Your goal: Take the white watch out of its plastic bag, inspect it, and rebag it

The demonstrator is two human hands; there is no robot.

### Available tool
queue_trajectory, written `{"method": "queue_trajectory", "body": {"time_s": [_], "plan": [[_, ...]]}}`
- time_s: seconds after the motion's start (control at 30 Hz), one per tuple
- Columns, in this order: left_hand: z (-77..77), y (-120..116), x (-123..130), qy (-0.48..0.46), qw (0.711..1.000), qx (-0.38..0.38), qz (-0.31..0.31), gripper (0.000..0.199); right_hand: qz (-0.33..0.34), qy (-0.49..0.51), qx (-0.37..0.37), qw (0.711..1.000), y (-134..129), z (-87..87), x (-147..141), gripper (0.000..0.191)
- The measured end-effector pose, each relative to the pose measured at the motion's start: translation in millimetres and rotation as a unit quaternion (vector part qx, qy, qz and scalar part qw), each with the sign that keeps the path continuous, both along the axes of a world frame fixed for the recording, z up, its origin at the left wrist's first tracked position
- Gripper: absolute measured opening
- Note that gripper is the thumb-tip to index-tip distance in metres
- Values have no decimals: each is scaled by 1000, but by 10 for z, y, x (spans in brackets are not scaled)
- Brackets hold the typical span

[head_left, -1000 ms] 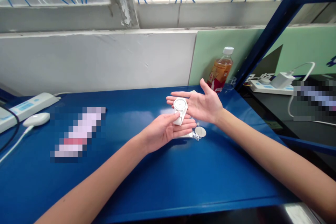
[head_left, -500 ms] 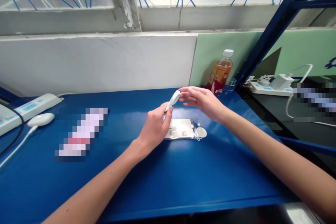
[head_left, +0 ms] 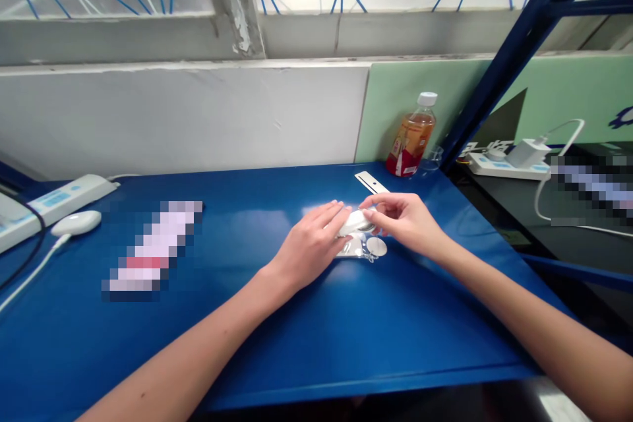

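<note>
- Bottle [head_left: 411,142] upright at back edge of desk [head_left: 257,356], toward right corner; white strip [head_left: 370,182] lies between it and right hand [head_left: 403,217].
- Glossy white packet [head_left: 351,248] and pale disc [head_left: 376,246] just on the near side of the hands.
- Power strip [head_left: 47,208] and pixelated flat object [head_left: 155,247] toward left edge, well apart from hands.
- White device [head_left: 355,221] right of desk centre: left hand [head_left: 316,237] closed around it, right fingers pinching its right end.
- Front edge well apart from hands; back edge nearer.
</note>
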State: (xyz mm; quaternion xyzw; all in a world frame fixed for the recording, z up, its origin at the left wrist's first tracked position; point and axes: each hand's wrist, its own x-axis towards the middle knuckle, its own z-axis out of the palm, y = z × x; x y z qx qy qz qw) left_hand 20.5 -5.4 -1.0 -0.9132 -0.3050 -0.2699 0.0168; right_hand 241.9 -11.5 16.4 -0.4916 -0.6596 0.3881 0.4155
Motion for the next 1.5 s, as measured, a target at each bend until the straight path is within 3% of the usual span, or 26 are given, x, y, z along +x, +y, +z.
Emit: {"method": "queue_trajectory", "body": {"time_s": [0.13, 0.3, 0.53, 0.67, 0.87, 1.0, 1.13, 1.23, 1.33, 1.5], "plan": [[44, 16, -36, 79, 991, -103, 9, 72, -13, -29, 8, 999, 79, -31, 100, 20], [88, 70, -81, 126, 983, -133, -24, 62, -64, -66, 51, 994, 149, -18, 179, 12], [61, 151, -237, 86, 990, -109, -35, 60, -80, -112, 61, 989, 164, 0, 213, 11], [33, 154, -291, 42, 993, -110, -7, 52, -67, -153, 57, 984, 173, -59, 211, 10], [-4, 142, -305, 14, 996, -87, 6, 48, 12, -108, 4, 994, 110, -148, 123, 12], [-25, 137, -317, 9, 997, -81, 6, 49, 54, -203, 84, 974, 11, -123, 55, 14], [-37, 116, -324, 53, 992, -111, 20, 57, 40, -318, 208, 924, -7, -93, 76, 18], [-27, 89, -324, 115, 982, -144, 32, 63, 88, -329, 267, 901, 18, -59, 130, 23], [-7, 67, -324, 155, 975, -156, 30, 62, 167, -325, 275, 889, 39, -32, 162, 26], [19, 66, -326, 152, 976, -157, 19, 60, 163, -289, 301, 894, 29, -109, 105, 24]]}}
